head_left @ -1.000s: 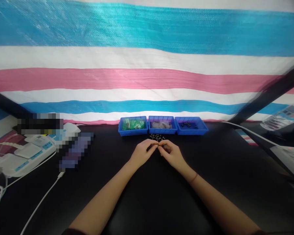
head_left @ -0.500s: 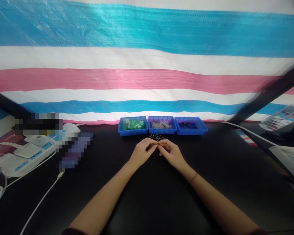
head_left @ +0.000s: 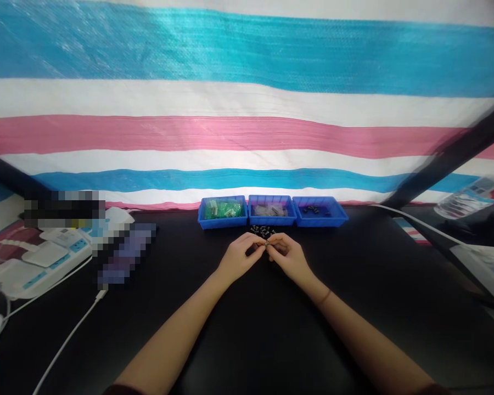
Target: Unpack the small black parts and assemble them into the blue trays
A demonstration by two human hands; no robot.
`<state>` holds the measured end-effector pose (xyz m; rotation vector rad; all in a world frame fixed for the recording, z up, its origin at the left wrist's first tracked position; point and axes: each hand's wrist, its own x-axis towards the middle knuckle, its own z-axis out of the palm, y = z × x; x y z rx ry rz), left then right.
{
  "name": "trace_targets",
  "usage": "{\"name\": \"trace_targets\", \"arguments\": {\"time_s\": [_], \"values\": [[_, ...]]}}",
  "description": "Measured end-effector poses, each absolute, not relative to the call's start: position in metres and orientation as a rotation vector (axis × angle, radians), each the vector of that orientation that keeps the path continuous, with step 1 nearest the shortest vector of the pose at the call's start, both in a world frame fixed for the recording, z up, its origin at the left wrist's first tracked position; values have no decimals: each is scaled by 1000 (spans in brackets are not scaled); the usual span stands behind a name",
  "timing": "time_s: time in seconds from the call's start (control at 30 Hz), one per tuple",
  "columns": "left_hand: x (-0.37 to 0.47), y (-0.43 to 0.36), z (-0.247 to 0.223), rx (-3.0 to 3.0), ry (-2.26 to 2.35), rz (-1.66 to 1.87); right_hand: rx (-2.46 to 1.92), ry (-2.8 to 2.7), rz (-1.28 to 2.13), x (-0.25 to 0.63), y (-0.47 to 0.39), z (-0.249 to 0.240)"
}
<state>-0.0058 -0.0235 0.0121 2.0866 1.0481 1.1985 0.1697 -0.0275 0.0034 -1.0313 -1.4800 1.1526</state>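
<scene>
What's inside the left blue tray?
The left blue tray holds green parts with a few pale ones. Its front wall covers the tray bottom, so a count isn't possible.

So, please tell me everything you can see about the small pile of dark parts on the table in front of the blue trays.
The pile of dark parts is a loose cluster of tiny black pieces with pale glints, too small to identify. It lies on the black table, just in front of the middle blue tray and apart from it. The left hand and right hand meet just below it, fingertips pinching one small piece; they do not seem to touch the pile.
</scene>
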Motion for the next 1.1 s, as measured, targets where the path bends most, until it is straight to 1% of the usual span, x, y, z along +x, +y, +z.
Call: {"name": "trace_targets", "arguments": {"time_s": [0.63, 0.87, 1.1], "values": [[-7, -21, 7, 2084, 1101, 1146, -1091, -1494, 1087, 171, -30, 8], [-7, -22, 10, 2081, 1089, 1172, -1137, -1585, 1009, 171, -30, 9], [-8, -23, 11, 2041, 1107, 1109, -1124, -1619, 961, 171, -31, 10]]}}
